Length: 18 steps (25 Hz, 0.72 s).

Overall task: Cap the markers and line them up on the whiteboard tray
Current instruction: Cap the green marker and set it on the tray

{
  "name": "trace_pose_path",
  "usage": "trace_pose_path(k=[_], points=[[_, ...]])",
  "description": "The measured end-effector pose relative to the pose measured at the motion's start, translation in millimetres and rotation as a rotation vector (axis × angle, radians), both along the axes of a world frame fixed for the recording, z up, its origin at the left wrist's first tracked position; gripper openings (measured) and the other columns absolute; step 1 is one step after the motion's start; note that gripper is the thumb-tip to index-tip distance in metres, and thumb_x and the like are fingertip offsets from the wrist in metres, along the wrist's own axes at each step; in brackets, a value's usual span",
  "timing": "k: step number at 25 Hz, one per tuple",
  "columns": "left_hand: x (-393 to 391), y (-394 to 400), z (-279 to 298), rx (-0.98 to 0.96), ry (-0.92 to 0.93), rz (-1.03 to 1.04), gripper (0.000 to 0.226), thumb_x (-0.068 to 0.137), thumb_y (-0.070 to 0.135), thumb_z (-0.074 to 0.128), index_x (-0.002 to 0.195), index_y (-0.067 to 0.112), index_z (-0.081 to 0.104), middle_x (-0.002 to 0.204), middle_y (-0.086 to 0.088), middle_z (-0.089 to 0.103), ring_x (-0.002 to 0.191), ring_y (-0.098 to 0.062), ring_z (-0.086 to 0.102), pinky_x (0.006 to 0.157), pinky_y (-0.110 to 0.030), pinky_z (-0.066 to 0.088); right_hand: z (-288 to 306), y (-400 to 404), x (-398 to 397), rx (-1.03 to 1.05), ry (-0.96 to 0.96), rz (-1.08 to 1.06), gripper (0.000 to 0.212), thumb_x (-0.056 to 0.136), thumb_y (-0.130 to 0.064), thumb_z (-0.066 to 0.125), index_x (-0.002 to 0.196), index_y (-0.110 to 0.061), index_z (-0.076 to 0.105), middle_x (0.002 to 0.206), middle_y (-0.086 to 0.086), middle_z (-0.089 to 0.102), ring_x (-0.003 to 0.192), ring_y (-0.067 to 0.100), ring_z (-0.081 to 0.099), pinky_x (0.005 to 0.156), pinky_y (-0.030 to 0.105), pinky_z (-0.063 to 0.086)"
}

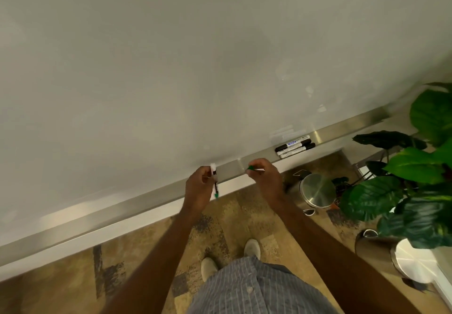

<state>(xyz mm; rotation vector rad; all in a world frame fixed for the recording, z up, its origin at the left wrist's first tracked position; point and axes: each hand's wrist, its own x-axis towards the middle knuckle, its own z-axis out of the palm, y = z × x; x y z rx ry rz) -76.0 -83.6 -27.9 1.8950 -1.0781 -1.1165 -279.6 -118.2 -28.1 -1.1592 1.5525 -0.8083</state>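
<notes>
Whiteboard [171, 57] fills the view ahead of me, its metal tray [122, 212] running beneath, three capped black markers [294, 146] lying side by side on it to my right. My left hand [199, 187] pinches a green-tipped marker [215, 181] upright, tip down, just above the tray. My right hand [265, 179] has its fingers closed on what looks like the green cap [252, 167], though it is small and blurred.

Steel pedal bin [315, 191] beside leafy plant [413, 167], on patterned carpet [137, 260].

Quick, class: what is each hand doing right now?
Left hand: closed on an uncapped green marker.
Right hand: closed on a small green item, likely the cap.
</notes>
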Motion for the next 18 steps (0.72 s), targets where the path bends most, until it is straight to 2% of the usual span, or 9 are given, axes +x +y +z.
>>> trace_pose_path(k=[3,4,5,7,9,18], points=[[-21,-2,11,0.048,0.806,0.325,0.005,0.097,0.006,0.061,0.095,0.006,0.066,0.09,-0.009,0.072,0.092,-0.026,0.069,0.088,-0.035,0.063,13,24,-20,0.185,-0.357,-0.245,0.017,0.089,-0.006,0.073,0.102,-0.016,0.069,0.1,0.006,0.074,0.095,0.019,0.069,0.086,0.033,0.058],[-25,-2,12,0.062,0.977,0.406,0.005,0.096,0.003,0.06,0.093,0.004,0.064,0.09,-0.011,0.071,0.093,-0.028,0.069,0.086,-0.034,0.063,16,32,-23,0.203,-0.413,-0.268,0.018,0.089,-0.005,0.072,0.104,-0.015,0.07,0.102,0.009,0.075,0.096,0.021,0.069,0.087,0.034,0.058],[-28,-2,12,0.079,1.068,0.47,0.004,0.096,0.001,0.06,0.093,0.002,0.062,0.093,-0.014,0.07,0.095,-0.029,0.069,0.084,-0.033,0.063,19,38,-25,0.208,-0.449,-0.279,0.02,0.09,-0.004,0.071,0.108,-0.014,0.07,0.103,0.009,0.075,0.096,0.02,0.069,0.086,0.031,0.058],[-32,-2,11,0.11,1.131,0.529,0.004,0.096,-0.001,0.058,0.094,0.0,0.061,0.098,-0.017,0.07,0.097,-0.029,0.069,0.08,-0.031,0.064,22,45,-23,0.191,-0.44,-0.284,0.025,0.091,-0.003,0.07,0.114,-0.012,0.072,0.104,0.006,0.076,0.094,0.014,0.071,0.079,0.021,0.058],[-35,0,10,0.129,1.139,0.538,0.006,0.097,-0.001,0.057,0.093,0.001,0.061,0.099,-0.018,0.07,0.098,-0.029,0.07,0.079,-0.03,0.064,25,48,-20,0.166,-0.379,-0.283,0.024,0.091,-0.004,0.07,0.113,-0.014,0.074,0.102,0.003,0.078,0.089,0.007,0.072,0.071,0.015,0.057],[-28,9,9,0.14,1.1,0.557,0.006,0.096,0.0,0.059,0.095,0.004,0.063,0.098,-0.016,0.072,0.097,-0.026,0.071,0.076,-0.03,0.065,26,53,-2,0.12,-0.28,-0.239,0.022,0.093,-0.004,0.068,0.113,-0.008,0.074,0.102,0.005,0.076,0.087,0.009,0.07,0.071,0.015,0.058]])
